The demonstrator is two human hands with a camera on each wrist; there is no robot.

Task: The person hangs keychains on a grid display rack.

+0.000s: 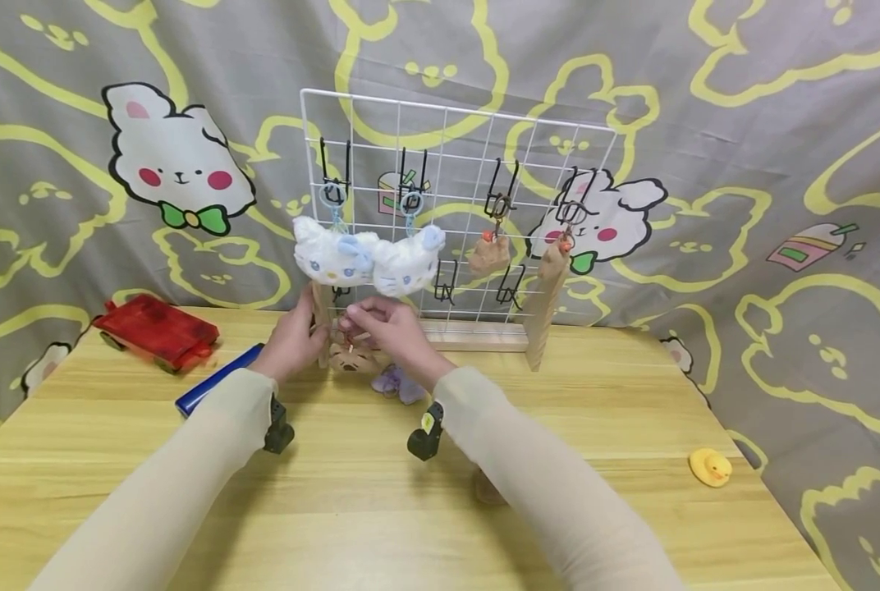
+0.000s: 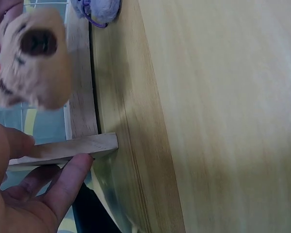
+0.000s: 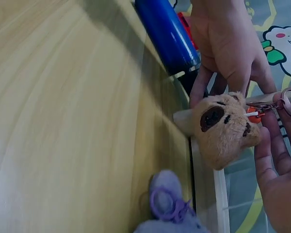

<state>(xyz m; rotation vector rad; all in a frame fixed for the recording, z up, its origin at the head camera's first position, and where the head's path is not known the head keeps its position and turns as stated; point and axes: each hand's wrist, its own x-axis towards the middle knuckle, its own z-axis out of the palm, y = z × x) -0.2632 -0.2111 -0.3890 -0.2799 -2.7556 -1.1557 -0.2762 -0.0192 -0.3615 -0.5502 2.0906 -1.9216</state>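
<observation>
The left hand [image 1: 292, 343] is gripping the pale wooden post [image 2: 82, 146] of the white wire-grid rack [image 1: 446, 108] while the right hand [image 1: 401, 335] is pinching the metal ring [image 3: 282, 103] of the brown plush animal-head keychain [image 3: 225, 138], suspending it before the rack's lower-left corner.

Left grip [image 1: 295, 335] near right grip [image 1: 394, 328] (curled)

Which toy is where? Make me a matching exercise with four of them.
Things:
1. brown plush animal-head keychain
2. fluffy purple plush
3. round yellow duck toy
4. boxy red toy car

Places:
A. right side of the light wooden tabletop
B. held up in the right grip
C. near the tabletop's back left corner
D. lying just before the wooden-based white wire rack

Pairs: 1-B, 2-D, 3-A, 4-C.
</observation>
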